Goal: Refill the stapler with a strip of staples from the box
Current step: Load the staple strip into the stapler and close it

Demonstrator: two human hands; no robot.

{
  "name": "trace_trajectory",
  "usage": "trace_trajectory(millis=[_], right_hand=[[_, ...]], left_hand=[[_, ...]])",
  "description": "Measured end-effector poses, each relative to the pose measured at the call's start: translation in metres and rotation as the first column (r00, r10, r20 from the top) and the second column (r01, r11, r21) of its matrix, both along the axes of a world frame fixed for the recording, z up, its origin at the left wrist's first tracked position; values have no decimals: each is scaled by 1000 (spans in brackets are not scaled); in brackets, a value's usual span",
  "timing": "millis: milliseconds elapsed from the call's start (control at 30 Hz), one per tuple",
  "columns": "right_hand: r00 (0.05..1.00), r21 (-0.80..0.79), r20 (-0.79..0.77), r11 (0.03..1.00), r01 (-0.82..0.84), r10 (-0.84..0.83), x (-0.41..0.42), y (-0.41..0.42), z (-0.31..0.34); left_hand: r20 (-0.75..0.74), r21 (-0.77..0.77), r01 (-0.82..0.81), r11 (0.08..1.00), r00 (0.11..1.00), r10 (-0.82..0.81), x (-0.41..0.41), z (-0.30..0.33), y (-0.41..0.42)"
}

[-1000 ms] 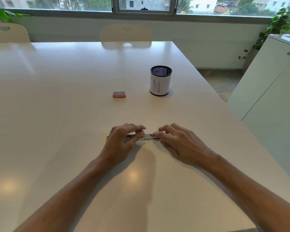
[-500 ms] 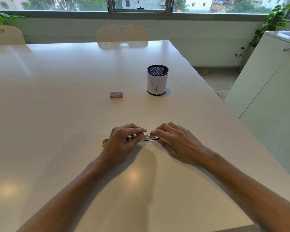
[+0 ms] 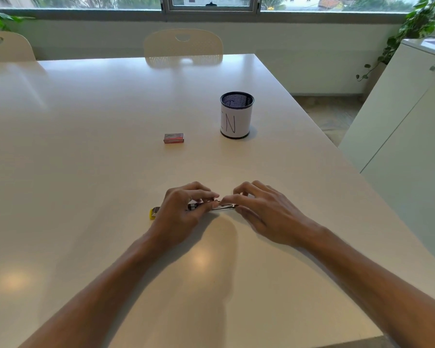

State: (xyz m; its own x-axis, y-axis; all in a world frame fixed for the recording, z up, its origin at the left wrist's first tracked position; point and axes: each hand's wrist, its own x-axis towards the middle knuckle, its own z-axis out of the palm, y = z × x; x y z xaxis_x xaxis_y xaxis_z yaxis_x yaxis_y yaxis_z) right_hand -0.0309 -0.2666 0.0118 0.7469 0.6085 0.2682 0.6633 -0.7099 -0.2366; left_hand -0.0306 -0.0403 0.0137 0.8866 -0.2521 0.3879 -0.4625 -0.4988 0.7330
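Note:
A small stapler (image 3: 154, 212) with a yellow end lies flat on the white table (image 3: 86, 159), mostly hidden under my hands. My left hand (image 3: 183, 209) covers and grips its body. My right hand (image 3: 259, 209) pinches the thin metal part (image 3: 225, 207) that sticks out to the right. Whether a staple strip is between my fingers is hidden. The small red staple box (image 3: 174, 138) lies closed farther back, well apart from both hands.
A black mesh pen cup (image 3: 236, 115) wrapped in white paper stands right of the box. Two cream chairs (image 3: 183, 47) are at the far side. A white cabinet (image 3: 407, 136) stands beyond the table's right edge. Plants sit by the window.
Both hands stay on the stapler; the right fingers have shifted slightly along the metal part. The yellow end now shows more at the left. The head camera has moved a little.

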Motion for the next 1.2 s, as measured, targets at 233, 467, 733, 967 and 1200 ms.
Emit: trace_trajectory(millis=[233, 467, 733, 967, 1200], right_hand=[[995, 221, -101, 974, 45, -23, 0, -1, -2], [980, 307, -195, 947, 98, -38, -1, 0, -1], [977, 321, -207, 940, 114, -48, 0, 1, -1], [978, 298, -198, 947, 123, -65, 3, -1, -4], [976, 274, -203, 953, 128, -73, 3, -1, -4]], left_hand=[[96, 55, 1, 999, 995, -7, 1, -2, 3], [198, 335, 76, 939, 969, -149, -1, 2, 5], [257, 531, 26, 847, 948, -190, -4, 11, 7], [138, 550, -8, 835, 987, -82, 5, 19, 35], [32, 476, 28, 879, 998, -49, 5, 16, 37]])
